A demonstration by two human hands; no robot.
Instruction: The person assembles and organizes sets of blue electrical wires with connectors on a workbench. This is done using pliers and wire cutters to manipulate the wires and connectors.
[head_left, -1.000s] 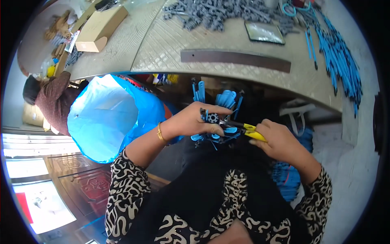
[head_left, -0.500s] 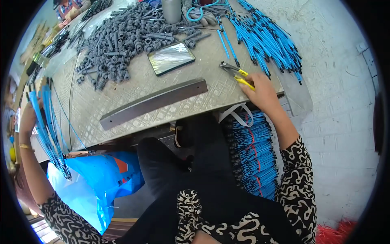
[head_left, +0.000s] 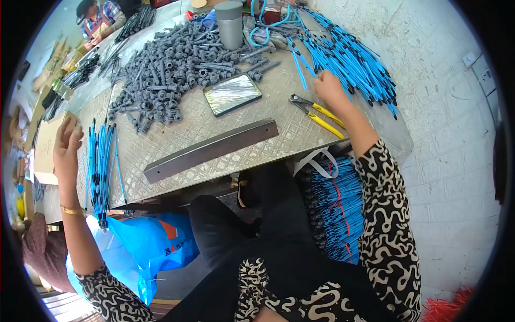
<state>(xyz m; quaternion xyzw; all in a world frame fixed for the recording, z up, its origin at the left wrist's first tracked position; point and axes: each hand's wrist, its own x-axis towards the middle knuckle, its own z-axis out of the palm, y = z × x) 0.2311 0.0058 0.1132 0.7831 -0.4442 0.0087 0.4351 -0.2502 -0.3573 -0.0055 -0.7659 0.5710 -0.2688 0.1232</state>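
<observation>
My right hand (head_left: 331, 91) is closed at the back right of the table, its fingertips pinched on the end of a thin blue tube (head_left: 307, 66); the tube's tip is hidden in the fingers. Another short blue tube (head_left: 299, 71) lies beside it. Yellow-handled cutting pliers (head_left: 320, 114) lie nearer me on the table with their jaws spread. At the far left my left hand (head_left: 66, 152) is raised with its fingers apart and nothing in them. Close to it, a bundle of blue tubes with black ends (head_left: 100, 166) lies across the table's left front edge.
A dark metal bar (head_left: 212, 150) and a shallow tray of thin pins (head_left: 233, 94) lie mid-table. Behind them are piled grey plastic fittings (head_left: 161, 75) and a grey cup (head_left: 229, 27). More blue tubes (head_left: 354, 56) lie at right. A cardboard box (head_left: 47, 147) stands left; another person sits far left.
My right hand has let go of the pliers and moved up to the blue tube. My left hand has released the tube bundle, which now rests on the table edge.
</observation>
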